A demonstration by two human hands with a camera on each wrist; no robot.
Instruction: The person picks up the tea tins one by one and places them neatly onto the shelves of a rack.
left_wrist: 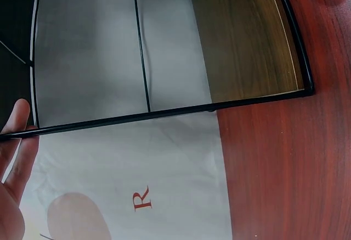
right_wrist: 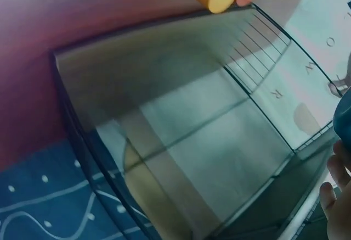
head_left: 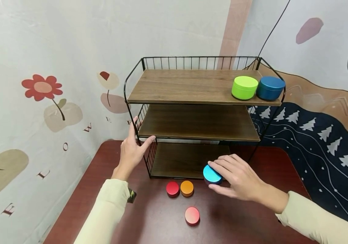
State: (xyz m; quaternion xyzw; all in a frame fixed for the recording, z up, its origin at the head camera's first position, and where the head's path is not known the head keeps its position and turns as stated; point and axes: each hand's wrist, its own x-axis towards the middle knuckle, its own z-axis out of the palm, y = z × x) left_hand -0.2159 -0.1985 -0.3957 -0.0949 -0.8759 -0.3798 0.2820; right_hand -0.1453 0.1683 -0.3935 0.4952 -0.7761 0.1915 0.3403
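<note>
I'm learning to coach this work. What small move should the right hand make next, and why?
Probably lift the light blue container toward the top shelf, left of the green container: the right hand holds it lower down, the green one and a dark blue container stand up there, and bare shelf lies to their left.

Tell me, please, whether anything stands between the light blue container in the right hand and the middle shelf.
Nothing visible does: the front of the middle shelf is open, above and beyond the light blue container in the right hand. The left hand touches the left side of the rack, off the direct path.
</note>
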